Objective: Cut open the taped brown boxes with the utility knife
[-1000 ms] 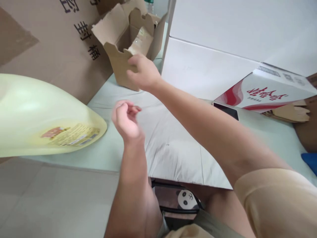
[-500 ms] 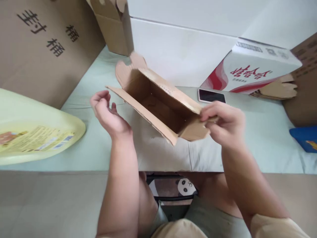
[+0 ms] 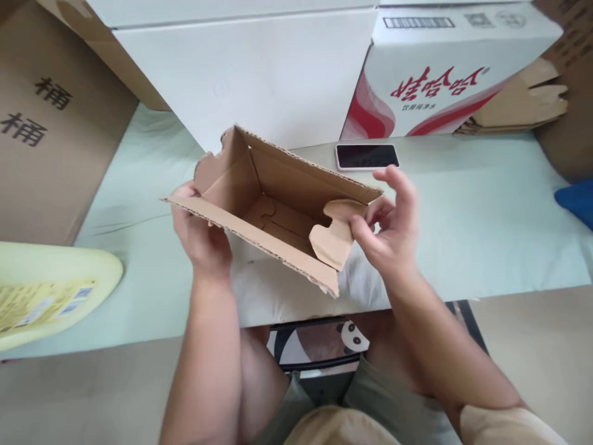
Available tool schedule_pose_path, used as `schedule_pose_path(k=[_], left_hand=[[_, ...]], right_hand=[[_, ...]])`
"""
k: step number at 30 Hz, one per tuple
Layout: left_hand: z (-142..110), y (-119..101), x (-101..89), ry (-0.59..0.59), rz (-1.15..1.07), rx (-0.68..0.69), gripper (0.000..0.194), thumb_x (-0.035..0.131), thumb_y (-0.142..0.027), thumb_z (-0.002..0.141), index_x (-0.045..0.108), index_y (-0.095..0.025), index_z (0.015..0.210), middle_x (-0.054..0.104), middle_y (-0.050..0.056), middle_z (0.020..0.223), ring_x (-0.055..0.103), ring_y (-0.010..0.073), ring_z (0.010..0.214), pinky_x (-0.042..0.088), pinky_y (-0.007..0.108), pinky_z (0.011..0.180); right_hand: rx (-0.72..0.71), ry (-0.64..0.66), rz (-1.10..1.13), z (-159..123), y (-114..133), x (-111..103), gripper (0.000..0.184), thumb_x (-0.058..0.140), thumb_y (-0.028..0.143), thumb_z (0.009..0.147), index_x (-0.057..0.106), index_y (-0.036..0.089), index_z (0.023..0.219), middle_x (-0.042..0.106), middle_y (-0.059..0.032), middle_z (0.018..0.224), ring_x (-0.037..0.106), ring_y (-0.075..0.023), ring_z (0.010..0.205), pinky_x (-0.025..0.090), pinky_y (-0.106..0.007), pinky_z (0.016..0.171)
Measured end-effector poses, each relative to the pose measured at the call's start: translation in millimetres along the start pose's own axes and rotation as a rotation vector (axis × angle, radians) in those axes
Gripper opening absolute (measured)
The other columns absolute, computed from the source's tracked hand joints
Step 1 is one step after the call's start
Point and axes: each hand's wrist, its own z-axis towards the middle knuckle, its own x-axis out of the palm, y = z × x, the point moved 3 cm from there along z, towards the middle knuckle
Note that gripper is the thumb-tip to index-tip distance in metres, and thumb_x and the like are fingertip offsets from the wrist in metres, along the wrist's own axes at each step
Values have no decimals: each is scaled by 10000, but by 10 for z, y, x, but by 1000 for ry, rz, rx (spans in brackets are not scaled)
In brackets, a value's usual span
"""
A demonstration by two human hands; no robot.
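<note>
A brown cardboard box [image 3: 296,167] is held tilted above the cloth-covered surface, its open top facing me. I can see into its inside down to the interlocked bottom flaps. My left hand [image 3: 200,241] grips the box's left end, with some fingers hidden behind the long side flap. At the other end, my right hand [image 3: 393,225] has its thumb on the notched end flap [image 3: 340,232], which is folded inward over the opening. The right index finger is raised off the cardboard.
Beyond the box lies a phone [image 3: 367,157] on the green cloth [image 3: 482,210]. White cartons [image 3: 259,74] and a red-and-white carton [image 3: 435,80] line the back. Flattened cardboard [image 3: 519,108] sits at right. A yellow bottle [image 3: 60,296] and a large brown carton [image 3: 60,154] are at left.
My left hand has come up to the box and taken its left end. The right end flap has been folded inward, and my right hand has moved slightly left. The view has shifted.
</note>
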Motion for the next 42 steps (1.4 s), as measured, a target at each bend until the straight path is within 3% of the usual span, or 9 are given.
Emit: schedule_pose_path(k=[3, 6, 8, 12, 16, 21, 26, 35, 42], left_hand=[[5, 4, 4, -101, -34, 38, 343, 711, -522, 797, 614, -197, 749, 434, -39, 621, 397, 142, 640, 358, 285, 696], [6, -12, 3, -155, -56, 46, 329, 663, -510, 805, 607, -193, 737, 413, -40, 601, 441, 149, 658, 382, 290, 706], [-14, -32, 12, -143, -50, 57, 317, 639, -497, 829, 626, -188, 757, 458, -30, 606, 511, 161, 691, 419, 305, 738], [-86, -49, 50, -38, -31, 50, 303, 588, -425, 912, 714, -163, 830, 735, 72, 869, 702, 226, 933, 503, 394, 938], [-114, -12, 40, -9, -2, 36, 243, 631, -356, 926, 727, -172, 799, 775, 72, 911, 713, 206, 953, 527, 365, 916], [-79, 119, -30, -48, 28, -42, 416, 852, -534, 792, 644, -193, 907, 735, 32, 867, 658, 154, 776, 518, 300, 742], [-86, 165, -47, -4, 207, 3, 512, 847, -628, 776, 638, -242, 1040, 683, 13, 963, 682, 171, 877, 556, 331, 825], [-80, -15, -19, 203, 338, 37, 169, 706, -399, 965, 828, -282, 982, 736, 60, 1306, 656, 266, 1284, 482, 484, 1189], [22, -20, -62, 88, 269, -155, 268, 653, -165, 703, 868, -241, 844, 823, 38, 1157, 717, 280, 1187, 475, 484, 1186]], right_hand=[[45, -52, 34, -20, -79, 6, 654, 724, 326, 882, 506, 373, 1497, 587, -76, 1471, 667, -187, 940, 608, -355, 698], [96, -9, 120, 16, -41, 20, 400, 748, 399, 897, 650, 311, 1274, 690, -61, 1306, 685, -225, 1070, 606, -399, 882], [134, -3, 159, 44, 0, 24, 212, 723, 454, 939, 697, 257, 1015, 733, -31, 1005, 691, -199, 892, 591, -362, 796], [190, -176, 100, 46, 19, -3, 420, 627, 539, 1008, 635, 213, 743, 563, 15, 661, 504, -132, 592, 458, -285, 572], [103, -120, 157, -9, -6, 60, 348, 603, 563, 1009, 749, 252, 956, 688, -25, 842, 647, -190, 758, 562, -358, 726], [-32, 68, 373, -80, 12, 152, 726, 263, 747, 1018, 818, 285, 1088, 751, -91, 1125, 717, -304, 1089, 591, -536, 987], [6, 126, 341, -84, 46, 145, 312, 578, 449, 976, 843, 290, 1013, 760, -75, 1166, 730, -274, 1075, 603, -496, 989], [28, 127, 444, -96, 23, 158, 469, 465, 547, 1007, 843, 282, 926, 746, -80, 1155, 723, -281, 1051, 593, -505, 980], [64, 52, 494, -119, -101, 216, 512, 431, 652, 993, 760, 299, 1164, 755, -77, 1204, 710, -298, 1134, 581, -510, 994]])
